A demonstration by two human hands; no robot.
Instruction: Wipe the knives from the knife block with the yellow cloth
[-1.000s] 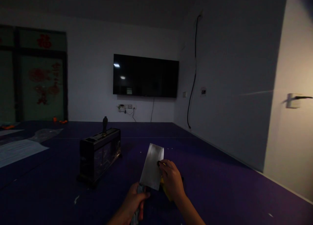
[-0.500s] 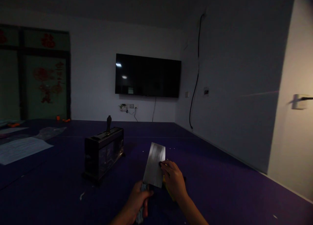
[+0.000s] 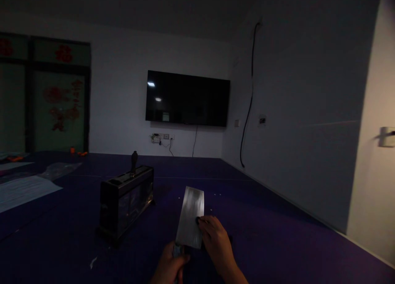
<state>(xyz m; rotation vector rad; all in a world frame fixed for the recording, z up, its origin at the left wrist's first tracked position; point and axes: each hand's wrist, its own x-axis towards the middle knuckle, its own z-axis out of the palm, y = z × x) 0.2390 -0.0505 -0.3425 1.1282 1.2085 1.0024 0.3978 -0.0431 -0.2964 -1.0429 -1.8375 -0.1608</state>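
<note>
My left hand (image 3: 169, 262) is wrapped round the handle of a cleaver (image 3: 188, 222), whose broad metal blade points away from me. Beside the blade's right edge, my right hand (image 3: 216, 240) is closed in a pinch. A small dark tip (image 3: 198, 220) shows at its fingertips, against the face of the blade; I cannot make out what kind of thing it is. To the left stands a dark knife block (image 3: 131, 206) with slots on top and one dark handle (image 3: 133, 162) sticking up. Shadow hides much of what lies under my right hand.
The purple surface (image 3: 271, 234) stretches to the walls. Paper sheets (image 3: 27, 191) and a clear plastic bag (image 3: 60, 170) lie at the left. A white scrap (image 3: 93, 262) lies near the block. A television (image 3: 188, 98) hangs on the far wall; a black cable (image 3: 250, 96) runs down the right wall.
The cleaver and both hands sit slightly lower and further left in view. The yellow thing seen under my right hand before is now out of sight. The camera has shifted a little.
</note>
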